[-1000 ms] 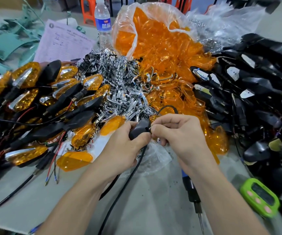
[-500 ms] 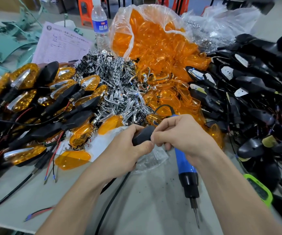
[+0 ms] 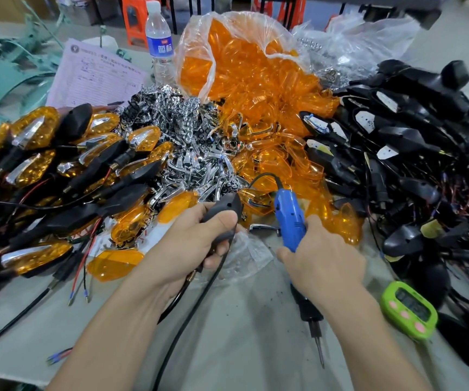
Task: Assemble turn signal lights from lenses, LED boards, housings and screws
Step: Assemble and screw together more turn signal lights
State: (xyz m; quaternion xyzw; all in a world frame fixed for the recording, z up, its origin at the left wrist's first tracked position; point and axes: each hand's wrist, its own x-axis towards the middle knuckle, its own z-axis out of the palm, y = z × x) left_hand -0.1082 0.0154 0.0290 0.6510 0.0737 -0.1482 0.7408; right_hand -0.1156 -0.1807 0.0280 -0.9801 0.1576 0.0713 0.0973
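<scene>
My left hand [image 3: 193, 244] grips a black turn signal housing [image 3: 223, 210], back side up, its stem and wire trailing down below my palm. My right hand [image 3: 326, 263] grips a blue electric screwdriver [image 3: 288, 218] around its body, its black nose and bit [image 3: 319, 348] pointing down toward me. The two hands are apart, about a hand's width. Orange lenses [image 3: 255, 88] spill from a clear bag behind. Chrome reflector parts [image 3: 188, 153] lie heaped in the middle. Whether a screw sits in the housing is hidden.
Finished orange-lensed lights [image 3: 36, 153] with red and black wires pile up at left. Black housings [image 3: 413, 142] pile up at right. A green timer [image 3: 409, 309] lies at the right front. A water bottle [image 3: 160, 43] and a paper form [image 3: 95, 77] are at the back left.
My right hand left the housing and moved right, now gripping the blue screwdriver upright. My left hand kept the housing and turned it slightly.
</scene>
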